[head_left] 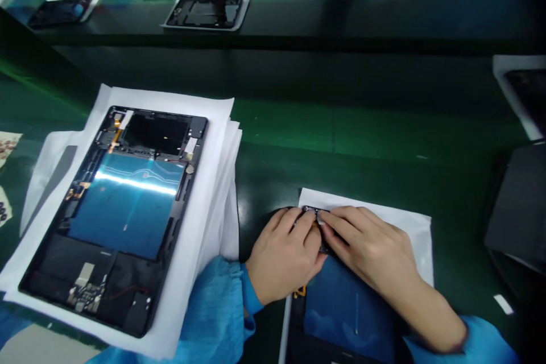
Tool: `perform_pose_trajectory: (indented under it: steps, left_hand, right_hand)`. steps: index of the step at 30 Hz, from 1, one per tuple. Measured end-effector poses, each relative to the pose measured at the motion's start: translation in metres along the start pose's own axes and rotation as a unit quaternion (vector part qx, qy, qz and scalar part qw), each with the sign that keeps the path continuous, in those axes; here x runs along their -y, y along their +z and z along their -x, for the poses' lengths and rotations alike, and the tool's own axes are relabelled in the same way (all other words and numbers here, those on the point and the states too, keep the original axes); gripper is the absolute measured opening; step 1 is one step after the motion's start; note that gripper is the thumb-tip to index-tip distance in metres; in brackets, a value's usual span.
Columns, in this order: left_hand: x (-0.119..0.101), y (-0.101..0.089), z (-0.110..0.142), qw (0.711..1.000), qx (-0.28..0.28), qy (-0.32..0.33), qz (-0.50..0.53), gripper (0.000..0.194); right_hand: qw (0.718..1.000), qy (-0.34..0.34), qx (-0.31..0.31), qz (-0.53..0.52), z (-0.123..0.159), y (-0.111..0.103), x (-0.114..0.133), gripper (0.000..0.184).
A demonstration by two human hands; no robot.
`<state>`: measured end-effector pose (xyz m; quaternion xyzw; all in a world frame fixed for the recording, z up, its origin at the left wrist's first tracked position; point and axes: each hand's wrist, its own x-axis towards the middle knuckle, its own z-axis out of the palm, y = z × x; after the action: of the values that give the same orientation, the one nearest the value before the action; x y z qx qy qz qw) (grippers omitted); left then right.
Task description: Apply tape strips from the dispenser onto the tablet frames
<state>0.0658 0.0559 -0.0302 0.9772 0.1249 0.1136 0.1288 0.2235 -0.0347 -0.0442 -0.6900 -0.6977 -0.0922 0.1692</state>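
An opened tablet [350, 310] with a large blue-grey panel inside lies low in the view on a white sheet. Both hands meet at its upper left corner. My left hand [288, 256] has its fingers bent and closed over that corner, and whatever they press on is hidden. From the other side, my right hand [371, 244] brings its thumb and fingertips together at the same spot. A small pale piece [321, 219] shows at the right fingertips; its kind is too small to make out. An orange flex cable [301, 291] shows below my left hand.
Left of my hands, a second opened tablet [123, 205] rests on a stack of white sheets [217, 205]. Farther back, more devices lie on a long raised belt or shelf [341, 11]. A dark box [518, 205] stands at the right edge, near a white scrap [503, 304].
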Motion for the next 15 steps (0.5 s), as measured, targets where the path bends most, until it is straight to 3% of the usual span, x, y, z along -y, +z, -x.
perform_pose_trajectory:
  steps: [7,12,15]
  left_hand:
    - [0.003,0.002,0.001,1.0,0.0,-0.018,0.019,0.035]
    - [0.004,0.0,0.001,0.999,0.008,-0.017,0.028,0.036]
    - [0.011,0.0,-0.003,1.0,-0.002,0.002,0.012,0.037]
  right_hand:
    - [0.991,-0.047,0.08,0.095,-0.004,-0.009,0.011,0.02]
    - [0.994,-0.019,0.084,0.063,-0.001,-0.014,0.025,0.025]
    - [0.995,-0.02,0.087,0.051,0.017,-0.027,0.025,0.023]
